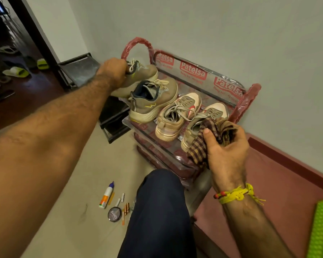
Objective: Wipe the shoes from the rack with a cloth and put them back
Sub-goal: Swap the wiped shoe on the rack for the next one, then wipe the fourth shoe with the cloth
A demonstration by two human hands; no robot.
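A red plastic-wrapped shoe rack (247,98) stands against the wall with several shoes on its top shelf. My left hand (115,72) grips the collar of an olive sneaker (147,72) at the rack's far left end, tilted over the shelf edge. Its olive twin (151,101) lies next to it. Two beige sneakers with red marks follow, one in the middle (177,116) and one at the right (213,111). My right hand (226,153) holds a bunched brown checked cloth (203,144) just in front of the rightmost sneaker, covering its heel.
My knee in dark trousers (160,211) is bent in front of the rack. On the floor to its left lie a glue bottle (106,195), a round tin (114,214) and small batteries. A black stand (78,69) sits left of the rack. A maroon ledge (268,174) runs at the right.
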